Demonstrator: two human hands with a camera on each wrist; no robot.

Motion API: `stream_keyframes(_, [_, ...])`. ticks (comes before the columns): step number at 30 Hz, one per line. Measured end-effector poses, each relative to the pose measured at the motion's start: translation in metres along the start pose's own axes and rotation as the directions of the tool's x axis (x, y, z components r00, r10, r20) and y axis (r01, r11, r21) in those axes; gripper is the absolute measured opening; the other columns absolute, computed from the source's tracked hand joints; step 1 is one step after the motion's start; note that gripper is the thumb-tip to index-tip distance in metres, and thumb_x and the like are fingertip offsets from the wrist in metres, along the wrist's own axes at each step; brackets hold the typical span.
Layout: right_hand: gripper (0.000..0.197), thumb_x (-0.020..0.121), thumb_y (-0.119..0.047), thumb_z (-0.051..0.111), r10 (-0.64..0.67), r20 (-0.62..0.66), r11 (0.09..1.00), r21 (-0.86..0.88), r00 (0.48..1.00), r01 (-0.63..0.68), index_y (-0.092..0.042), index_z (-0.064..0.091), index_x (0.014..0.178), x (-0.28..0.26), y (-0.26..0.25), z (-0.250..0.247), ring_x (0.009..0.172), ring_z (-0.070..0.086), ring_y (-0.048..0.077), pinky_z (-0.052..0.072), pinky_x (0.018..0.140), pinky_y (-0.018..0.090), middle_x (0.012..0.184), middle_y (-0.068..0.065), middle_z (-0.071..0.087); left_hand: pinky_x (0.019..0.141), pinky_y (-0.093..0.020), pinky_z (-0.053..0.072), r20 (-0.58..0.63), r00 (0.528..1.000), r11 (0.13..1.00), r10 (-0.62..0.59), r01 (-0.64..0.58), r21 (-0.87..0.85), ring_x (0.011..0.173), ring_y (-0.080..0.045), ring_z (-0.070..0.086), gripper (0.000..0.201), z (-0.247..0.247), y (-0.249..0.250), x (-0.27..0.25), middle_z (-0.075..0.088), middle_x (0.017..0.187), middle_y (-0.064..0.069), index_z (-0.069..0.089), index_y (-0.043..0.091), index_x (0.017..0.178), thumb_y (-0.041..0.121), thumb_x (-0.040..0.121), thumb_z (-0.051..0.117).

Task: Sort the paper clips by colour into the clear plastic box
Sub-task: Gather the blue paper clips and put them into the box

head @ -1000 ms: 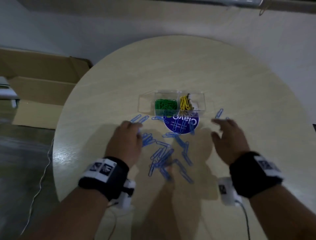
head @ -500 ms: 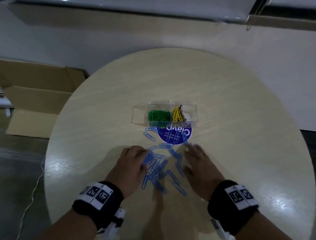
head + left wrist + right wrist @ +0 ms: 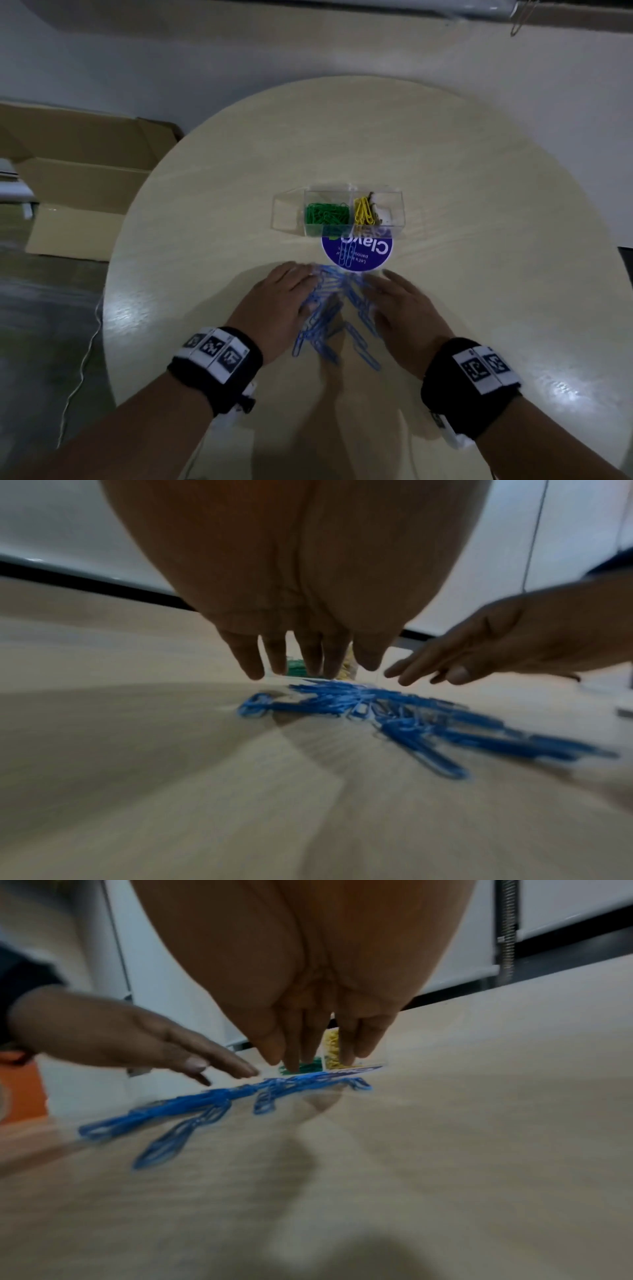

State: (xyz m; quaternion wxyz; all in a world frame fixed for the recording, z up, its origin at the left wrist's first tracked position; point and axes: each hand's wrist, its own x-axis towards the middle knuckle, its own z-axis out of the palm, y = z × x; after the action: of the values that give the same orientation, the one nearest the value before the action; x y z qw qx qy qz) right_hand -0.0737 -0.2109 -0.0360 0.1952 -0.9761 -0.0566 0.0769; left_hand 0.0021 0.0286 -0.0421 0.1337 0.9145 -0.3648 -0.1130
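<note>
While both hands are lying low over the pale round surface, the blue paper clips are sitting heaped between them. Left hand is flanking the heap's left edge, its fingers straight and holding nothing; right hand is mirroring it, fingers extended. Beyond is lying a blue round sticker, then the clear plastic box holding green clips and yellow clips in separate compartments.

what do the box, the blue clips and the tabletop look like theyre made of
Box: clear hard plastic; the green clips show through its walls.
Blue clips: probably wire with a coloured coating, thin bent loops; the blur hides the finish.
Tabletop: pale wood-look surface, likely laminate or veneer; faint grain and glossy light patches.
</note>
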Motion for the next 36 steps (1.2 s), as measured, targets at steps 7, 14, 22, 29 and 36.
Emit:
stream_keyframes(7, [0.055, 0.072, -0.047, 0.053, 0.377, -0.004, 0.926, 0.027, 0.926, -0.377, -0.018, 0.059, 0.119, -0.002, -0.008, 0.004, 0.099, 0.052, 0.037, 0.039, 0.090, 0.041, 0.105, 0.011, 0.054, 0.085, -0.042, 0.047, -0.100, 0.882, 0.888, -0.460, 0.453, -0.081, 0.090, -0.035, 0.053, 0.046, 0.005, 0.009, -0.053, 0.052, 0.107, -0.009, 0.059, 0.016, 0.121, 0.041, 0.086, 0.044])
stream_keyframes(14, [0.068, 0.073, -0.051, 0.061, 0.337, 0.147, 0.937, 0.042, 0.930, -0.347, -0.024, 0.044, 0.133, -0.012, -0.041, 0.006, 0.105, 0.041, 0.028, 0.038, 0.093, 0.036, 0.116, 0.004, 0.045, 0.086, -0.042, 0.048, -0.065, 0.912, 0.907, -0.405, 0.392, -0.156, 0.099, -0.030, 0.050, 0.039, 0.013, 0.037, -0.023, 0.049, 0.110, -0.006, 0.059, 0.017, 0.119, 0.043, 0.089, 0.054])
stream_keyframes(22, [0.040, 0.078, -0.030, 0.059, 0.329, 0.177, 0.942, 0.010, 0.928, -0.336, -0.023, 0.057, 0.117, -0.006, -0.040, 0.005, 0.099, 0.046, 0.032, 0.041, 0.084, 0.035, 0.108, 0.006, 0.045, 0.086, -0.039, 0.048, 0.057, 0.903, 0.902, -0.426, 0.429, -0.052, 0.107, -0.024, 0.047, 0.040, 0.002, 0.041, -0.005, 0.050, 0.112, 0.001, 0.055, 0.026, 0.121, 0.047, 0.087, 0.058])
stream_keyframes(29, [0.045, 0.073, -0.037, 0.064, 0.255, 0.105, 0.967, -0.006, 0.961, -0.256, -0.028, 0.062, 0.117, -0.021, -0.029, 0.003, 0.091, 0.049, 0.031, 0.048, 0.078, 0.039, 0.103, 0.004, 0.055, 0.082, -0.039, 0.050, 0.078, 0.925, 0.926, -0.372, 0.376, -0.039, 0.103, -0.025, 0.051, 0.055, -0.003, 0.037, 0.001, 0.052, 0.110, 0.003, 0.058, 0.030, 0.119, 0.059, 0.073, 0.067])
stream_keyframes(36, [0.010, 0.078, -0.027, 0.060, 0.254, 0.132, 0.966, 0.008, 0.958, -0.257, -0.024, 0.065, 0.087, -0.013, -0.022, 0.012, 0.086, 0.057, 0.029, 0.047, 0.079, 0.036, 0.090, 0.002, 0.059, 0.081, -0.036, 0.048, 0.062, 0.934, 0.934, -0.353, 0.355, -0.035, 0.099, -0.022, 0.053, 0.035, 0.001, 0.035, 0.006, 0.059, 0.104, 0.005, 0.064, 0.031, 0.112, 0.053, 0.085, 0.060])
